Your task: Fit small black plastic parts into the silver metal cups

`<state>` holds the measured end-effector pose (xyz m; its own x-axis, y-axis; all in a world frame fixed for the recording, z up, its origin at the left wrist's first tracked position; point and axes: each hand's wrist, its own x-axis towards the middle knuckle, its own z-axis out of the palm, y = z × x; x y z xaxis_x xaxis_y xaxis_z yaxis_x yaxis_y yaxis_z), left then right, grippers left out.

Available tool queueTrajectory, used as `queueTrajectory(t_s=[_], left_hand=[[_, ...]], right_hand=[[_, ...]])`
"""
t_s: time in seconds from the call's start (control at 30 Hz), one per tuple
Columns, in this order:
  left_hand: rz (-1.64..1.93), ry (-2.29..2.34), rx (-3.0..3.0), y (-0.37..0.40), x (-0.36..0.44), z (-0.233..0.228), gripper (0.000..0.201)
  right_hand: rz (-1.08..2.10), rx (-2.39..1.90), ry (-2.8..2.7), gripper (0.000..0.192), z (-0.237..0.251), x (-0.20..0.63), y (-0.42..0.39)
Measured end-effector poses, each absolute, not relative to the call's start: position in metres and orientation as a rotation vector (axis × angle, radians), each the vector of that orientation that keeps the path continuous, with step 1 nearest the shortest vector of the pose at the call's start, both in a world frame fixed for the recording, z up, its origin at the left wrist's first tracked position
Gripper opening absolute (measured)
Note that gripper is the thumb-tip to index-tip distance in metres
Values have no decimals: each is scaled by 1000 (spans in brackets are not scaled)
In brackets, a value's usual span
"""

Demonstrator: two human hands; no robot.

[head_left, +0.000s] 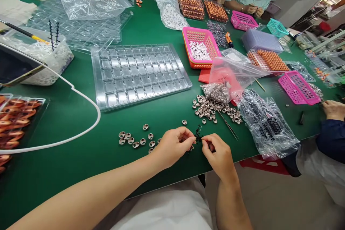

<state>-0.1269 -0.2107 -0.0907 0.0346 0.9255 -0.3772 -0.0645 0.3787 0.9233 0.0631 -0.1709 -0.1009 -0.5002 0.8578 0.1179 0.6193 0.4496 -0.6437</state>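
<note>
Green worktop point(81, 158): both hands pinch a small black plastic sprue point(198, 137) between them, left hand point(172, 146) and right hand point(217, 152) fingers clamped on it, its long axis upright, just right of scattered metal caps point(136, 140).

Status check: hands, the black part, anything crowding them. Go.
Left hand and right hand both pinch the small black plastic part. Metal caps loose beside left hand. Tweezers lie past right hand.
</note>
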Motion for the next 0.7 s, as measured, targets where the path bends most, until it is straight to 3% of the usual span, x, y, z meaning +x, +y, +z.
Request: queueTrajectory(t_s=[0.3, 0.7], left_hand=[[941, 1388, 1036, -216, -123, -88, 17], [942, 1286, 1018, -214, -125, -75, 15]], right_hand=[[1253, -1312, -1735, 11, -90, 47, -179], [1571, -1216, -1390, 14, -111, 48, -178]])
